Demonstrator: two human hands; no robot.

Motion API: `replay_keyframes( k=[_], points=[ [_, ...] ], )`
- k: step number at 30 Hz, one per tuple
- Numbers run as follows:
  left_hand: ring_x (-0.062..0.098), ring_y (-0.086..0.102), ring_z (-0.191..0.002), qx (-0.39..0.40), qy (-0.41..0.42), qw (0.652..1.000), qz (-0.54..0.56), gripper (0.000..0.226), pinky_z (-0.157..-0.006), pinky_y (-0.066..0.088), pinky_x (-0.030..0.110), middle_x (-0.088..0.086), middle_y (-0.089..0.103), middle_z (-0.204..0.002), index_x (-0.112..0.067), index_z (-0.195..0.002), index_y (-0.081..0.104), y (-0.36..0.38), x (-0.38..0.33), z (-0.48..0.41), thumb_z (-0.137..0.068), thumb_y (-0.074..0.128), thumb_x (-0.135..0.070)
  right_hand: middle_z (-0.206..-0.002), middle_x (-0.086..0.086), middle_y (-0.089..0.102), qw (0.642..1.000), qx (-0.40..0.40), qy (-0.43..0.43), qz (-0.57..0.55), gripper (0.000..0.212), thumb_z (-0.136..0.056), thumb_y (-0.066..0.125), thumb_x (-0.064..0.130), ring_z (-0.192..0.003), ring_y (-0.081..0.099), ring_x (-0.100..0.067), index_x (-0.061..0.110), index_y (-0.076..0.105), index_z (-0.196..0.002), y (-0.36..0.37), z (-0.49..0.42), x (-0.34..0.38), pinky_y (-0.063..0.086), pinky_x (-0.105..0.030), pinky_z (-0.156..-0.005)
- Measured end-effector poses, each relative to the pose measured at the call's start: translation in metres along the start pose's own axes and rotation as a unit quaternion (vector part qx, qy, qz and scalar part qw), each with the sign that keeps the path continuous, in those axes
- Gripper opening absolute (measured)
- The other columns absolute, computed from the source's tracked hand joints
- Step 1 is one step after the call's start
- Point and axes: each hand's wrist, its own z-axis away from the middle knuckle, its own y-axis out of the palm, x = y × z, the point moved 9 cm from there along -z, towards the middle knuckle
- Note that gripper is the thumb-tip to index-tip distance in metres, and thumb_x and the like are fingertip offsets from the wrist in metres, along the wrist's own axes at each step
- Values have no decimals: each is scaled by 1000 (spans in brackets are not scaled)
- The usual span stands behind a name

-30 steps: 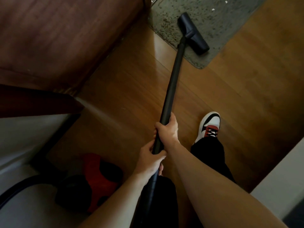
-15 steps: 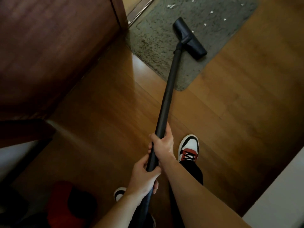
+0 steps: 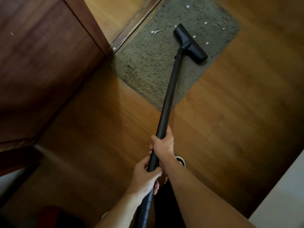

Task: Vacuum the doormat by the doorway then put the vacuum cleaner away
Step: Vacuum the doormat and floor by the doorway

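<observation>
A grey-green doormat (image 3: 153, 60) lies on the wooden floor by the doorway sill, with small white scraps (image 3: 154, 32) scattered over its far part. The black floor nozzle (image 3: 190, 43) of the vacuum rests on the mat among the scraps. A long black wand (image 3: 171, 86) runs from the nozzle down to my hands. My right hand (image 3: 162, 143) grips the wand higher up. Just below it, my left hand (image 3: 144, 178) grips the wand's lower end, where the ribbed hose (image 3: 144, 209) begins.
A dark wooden door (image 3: 46, 63) stands at the left, its edge beside the mat's near-left corner. The metal door sill (image 3: 136, 22) runs along the mat's far-left side. A white wall (image 3: 283, 195) fills the lower right. The red vacuum body (image 3: 49, 216) shows dimly at the bottom left.
I have stepped closer to the doorway. The nozzle has moved from the mat's near edge further onto the mat, among the scraps. The red vacuum body has slid almost out of view.
</observation>
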Motion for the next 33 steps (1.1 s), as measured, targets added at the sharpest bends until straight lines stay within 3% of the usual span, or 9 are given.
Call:
replay_keyframes(
  k=[11,16,22,33],
  points=[
    [24,43,-38,13,-3,1000,17,9,-38,37,27,14,51,-72,7,-97,59,2,-20,3,-91,60,1,-74,-9,53,1000,-12,3,18,63,-97,58,3,-44,51,-12,32,34,-147,-1,5,24,49,-28,-45],
    [25,44,-39,18,-21,1000,11,10,-39,38,29,11,54,-69,6,-96,59,-27,10,16,-90,62,0,-78,-11,56,999,-22,8,24,57,-96,59,6,-50,54,-15,35,37,-140,20,21,-8,52,-31,-50],
    [24,46,-40,14,-26,1000,8,13,-41,39,29,9,57,-68,4,-101,59,-83,56,42,-90,61,-1,-83,-11,57,999,-18,19,24,66,-96,59,7,-52,56,-15,36,32,-148,68,52,-62,52,-32,-51],
    [21,47,-42,0,-56,997,55,9,-42,40,29,4,59,-63,-8,-89,63,-145,119,83,-88,61,0,-89,-10,57,996,7,26,84,67,-95,61,10,-57,60,-17,40,30,-147,129,104,-117,59,-38,-58]
  ],
)
